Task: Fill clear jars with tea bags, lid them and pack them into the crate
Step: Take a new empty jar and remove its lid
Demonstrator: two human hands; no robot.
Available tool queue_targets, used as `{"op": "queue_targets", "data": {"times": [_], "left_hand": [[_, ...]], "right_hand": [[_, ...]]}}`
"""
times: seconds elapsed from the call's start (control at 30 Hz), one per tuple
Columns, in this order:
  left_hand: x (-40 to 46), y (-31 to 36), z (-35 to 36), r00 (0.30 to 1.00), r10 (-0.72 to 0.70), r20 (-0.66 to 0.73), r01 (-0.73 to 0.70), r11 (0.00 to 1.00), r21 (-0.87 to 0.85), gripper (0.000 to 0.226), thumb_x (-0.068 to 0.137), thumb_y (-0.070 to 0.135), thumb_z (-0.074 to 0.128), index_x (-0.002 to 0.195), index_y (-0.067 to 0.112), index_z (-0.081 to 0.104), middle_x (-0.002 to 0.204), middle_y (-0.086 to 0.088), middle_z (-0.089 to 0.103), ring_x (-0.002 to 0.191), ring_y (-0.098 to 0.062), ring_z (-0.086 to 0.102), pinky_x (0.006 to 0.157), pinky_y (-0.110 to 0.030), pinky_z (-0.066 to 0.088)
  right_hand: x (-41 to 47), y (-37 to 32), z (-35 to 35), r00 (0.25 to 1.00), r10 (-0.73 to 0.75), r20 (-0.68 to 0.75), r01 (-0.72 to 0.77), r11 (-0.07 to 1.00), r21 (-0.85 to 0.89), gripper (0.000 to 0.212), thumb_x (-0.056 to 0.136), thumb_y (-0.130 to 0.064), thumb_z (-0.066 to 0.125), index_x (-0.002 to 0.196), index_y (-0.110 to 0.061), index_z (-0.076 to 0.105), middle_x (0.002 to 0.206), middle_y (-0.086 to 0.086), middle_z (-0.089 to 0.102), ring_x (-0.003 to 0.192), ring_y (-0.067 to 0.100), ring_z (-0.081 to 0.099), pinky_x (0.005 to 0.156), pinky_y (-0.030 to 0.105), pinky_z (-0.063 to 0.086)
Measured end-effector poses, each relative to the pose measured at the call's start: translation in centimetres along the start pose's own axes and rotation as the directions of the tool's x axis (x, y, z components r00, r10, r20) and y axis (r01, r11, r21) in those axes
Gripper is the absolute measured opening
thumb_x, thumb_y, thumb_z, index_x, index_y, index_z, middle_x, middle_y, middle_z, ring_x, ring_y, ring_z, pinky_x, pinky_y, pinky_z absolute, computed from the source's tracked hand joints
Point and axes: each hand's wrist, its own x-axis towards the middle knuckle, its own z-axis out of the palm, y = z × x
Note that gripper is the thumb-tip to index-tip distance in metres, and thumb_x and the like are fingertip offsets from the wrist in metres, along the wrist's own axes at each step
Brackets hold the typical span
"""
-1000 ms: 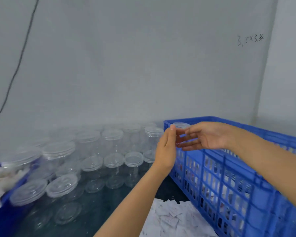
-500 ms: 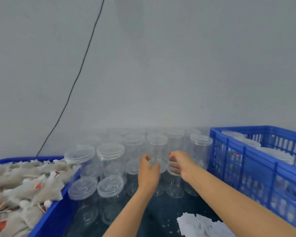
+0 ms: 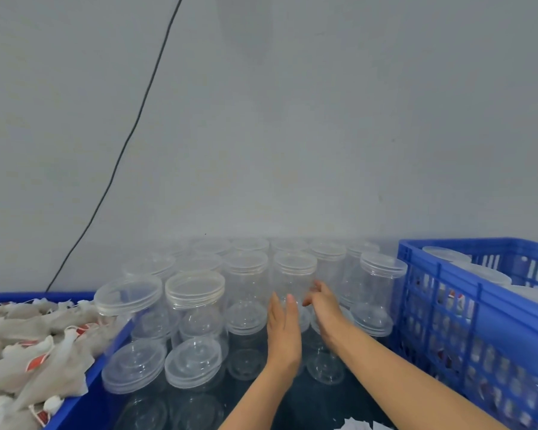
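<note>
Both hands reach into the cluster of clear plastic lidded jars (image 3: 246, 293) standing stacked on the dark table (image 3: 323, 408), between the bin and the crate. Left hand (image 3: 284, 333) has its fingers straight and together, palm facing right, holding nothing. Right hand (image 3: 325, 308) has fingers loosely extended, tips at or near the wall of the clear upper jar (image 3: 295, 274) straight ahead; can't tell if it's actually touching. No grasp closed on either side.

Blue plastic bin (image 3: 84, 395) at near left holds the pile of pale tea bags with red tags (image 3: 28, 346). Blue slatted plastic crate (image 3: 479, 321) at right already has lidded jars inside, white lid tops (image 3: 446, 254) showing above the rim.

Judgement: step is picking an empty jar to fill. Jars look light, thin-walled, stiff but a bit squashable, smooth and slippery; stacks look tippy. Best hold is around the body from both sides, just under the screw lid, lifting straight up so neighbours and the jar below don't topple.
</note>
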Motion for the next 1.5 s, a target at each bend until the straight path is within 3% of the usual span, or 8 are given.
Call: {"op": "queue_targets", "data": {"times": [0.27,0.43,0.57,0.77,0.93,1.13,1.23,1.5], "left_hand": [[-1.7,0.8,-0.5,0.996,0.076,0.045,-0.077,0.997,0.022,0.063,0.099,0.053,0.03,0.152,0.038,-0.002,0.16,0.008,0.004,0.148,-0.016,0.008,0.12,-0.045,0.014],[-4.1,1.6,-2.5,0.981,0.164,0.101,-0.183,0.958,0.221,0.062,0.102,0.042,0.037,0.153,0.031,0.004,0.131,0.009,0.031,0.133,-0.014,0.03,0.117,-0.039,0.024],[-7.4,2.1,-4.9,0.952,0.197,0.233,-0.284,0.848,0.448,0.088,0.081,0.024,0.055,0.152,0.033,0.004,0.12,0.009,0.026,0.124,-0.011,0.029,0.111,-0.026,0.028],[-11.9,1.7,-8.7,0.917,0.292,0.272,-0.398,0.702,0.591,0.093,0.077,0.038,0.076,0.143,0.042,0.01,0.121,0.01,0.026,0.121,-0.006,0.032,0.1,-0.009,0.027],[-13.8,1.5,-11.2,0.943,0.272,0.192,-0.332,0.81,0.484,0.084,0.064,0.04,0.087,0.124,0.032,0.028,0.123,0.006,0.05,0.112,-0.015,0.056,0.098,-0.042,0.048],[-15.3,0.2,-14.0,0.965,0.2,0.17,-0.262,0.717,0.646,0.092,0.06,0.041,0.088,0.123,0.033,0.022,0.118,0.011,0.052,0.103,-0.002,0.057,0.091,-0.026,0.05],[-15.9,-0.3,-14.9,0.948,0.235,0.216,-0.312,0.533,0.787,0.096,0.06,0.048,0.083,0.136,0.025,0.028,0.131,0.009,0.04,0.117,-0.012,0.048,0.097,-0.03,0.045],[-16.2,0.3,-15.9,0.935,0.159,0.316,-0.353,0.456,0.817,0.077,0.06,0.053,0.079,0.115,0.026,0.033,0.09,0.015,0.051,0.076,-0.008,0.055,0.064,-0.021,0.045]], "right_hand": [[-2.6,-0.4,-1.9,1.0,-0.025,-0.013,0.026,0.998,0.058,0.081,0.08,0.006,0.058,0.147,-0.019,0.02,0.147,0.011,0.032,0.13,0.027,0.037,0.102,0.039,0.034],[-6.8,-1.1,-3.4,0.997,-0.044,0.061,0.034,0.988,0.149,0.08,0.074,0.005,0.069,0.138,-0.021,0.027,0.13,0.011,0.048,0.118,0.027,0.05,0.103,0.045,0.041],[-10.9,-1.4,-3.3,0.989,0.006,0.15,-0.044,0.966,0.253,0.062,0.075,0.01,0.067,0.121,-0.018,0.038,0.115,0.015,0.058,0.094,0.026,0.063,0.057,0.031,0.056],[-15.0,0.2,-2.1,0.962,0.037,0.271,-0.117,0.951,0.285,0.067,0.077,0.007,0.067,0.13,-0.022,0.04,0.119,0.01,0.061,0.103,0.027,0.062,0.085,0.046,0.054],[-18.1,1.8,-0.3,0.889,0.098,0.447,-0.244,0.928,0.282,0.043,0.063,-0.009,0.078,0.102,-0.019,0.065,0.087,0.006,0.067,0.074,0.021,0.06,0.06,0.035,0.054],[-19.5,2.9,1.1,0.907,0.105,0.409,-0.179,0.973,0.147,0.09,0.055,-0.06,0.073,0.131,-0.028,0.037,0.118,0.004,0.058,0.102,0.023,0.062,0.081,0.045,0.057],[-19.5,2.1,1.6,0.949,0.02,0.314,0.026,0.989,-0.142,0.068,0.075,-0.069,0.053,0.129,-0.03,0.039,0.128,0.001,0.052,0.108,0.022,0.059,0.083,0.044,0.058],[-20.0,3.0,2.7,0.882,-0.239,0.405,0.462,0.605,-0.649,0.095,0.061,-0.09,0.004,0.126,-0.032,0.04,0.121,-0.005,0.05,0.108,0.02,0.055,0.092,0.038,0.042]]}}
